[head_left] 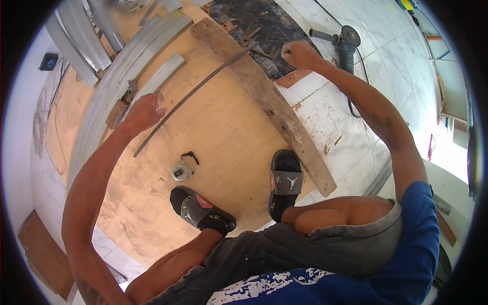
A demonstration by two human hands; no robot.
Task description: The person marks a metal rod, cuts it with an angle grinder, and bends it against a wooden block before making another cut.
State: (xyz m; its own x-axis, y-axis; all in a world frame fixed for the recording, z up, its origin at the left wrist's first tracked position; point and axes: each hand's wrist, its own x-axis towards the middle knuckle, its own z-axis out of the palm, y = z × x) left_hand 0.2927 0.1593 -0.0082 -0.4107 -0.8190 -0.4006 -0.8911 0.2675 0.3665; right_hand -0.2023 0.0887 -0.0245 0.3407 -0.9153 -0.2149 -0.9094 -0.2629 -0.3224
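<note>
A long thin ribbed steel rod [203, 84] lies slanted across the plywood sheet [223, 127], and its far end rests on a weathered wooden plank [284, 119]. My left hand [144, 111] sits against the rod's near part with the fingers curled over it. My right hand [300, 53] is a closed fist raised just past the plank, close to the rod's far end. I can see nothing held in it. I am squatting, with both feet in black slides [284, 183] on the plywood.
A tape measure [181, 171] lies on the plywood between my left hand and my left foot. Curved grey metal channels [122, 66] are stacked at the upper left. An angle grinder [345, 43] with its cable lies on the tiled floor. A dark metal plate [254, 20] lies beyond the plank.
</note>
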